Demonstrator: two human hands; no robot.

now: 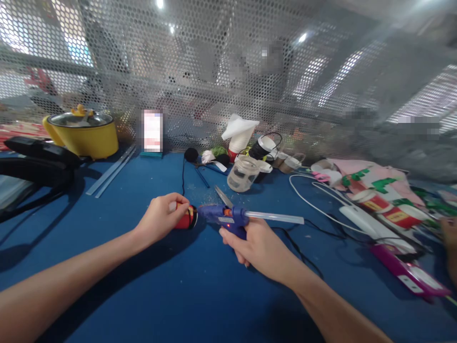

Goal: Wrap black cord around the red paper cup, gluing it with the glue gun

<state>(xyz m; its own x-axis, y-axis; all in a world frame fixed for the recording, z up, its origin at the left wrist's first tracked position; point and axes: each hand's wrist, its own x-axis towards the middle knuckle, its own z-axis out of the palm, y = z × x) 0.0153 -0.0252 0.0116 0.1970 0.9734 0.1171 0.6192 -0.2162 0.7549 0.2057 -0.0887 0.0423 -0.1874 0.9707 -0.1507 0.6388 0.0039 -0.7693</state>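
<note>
My left hand (162, 214) is closed around a small red paper cup (184, 220) that lies on its side, with black yarn around its end. A strand of black yarn runs from a black yarn ball (191, 155) toward this hand. My right hand (255, 243) grips a blue hot glue gun (223, 215) with its red light lit. The gun's nozzle points left, at or very near the cup's black-banded end; I cannot tell if they touch. A clear glue stick (276, 217) sticks out of its back. Scissors (223, 195) lie just behind the gun, partly hidden by it.
A clear plastic jar (243, 175), wrapped cups and yarn stand behind my hands. A yellow pot (85, 136) and a phone (153, 131) stand at the back left. Cables, a white power strip (374, 228) and a purple one (410, 271) lie right, near another person's hand (450, 233).
</note>
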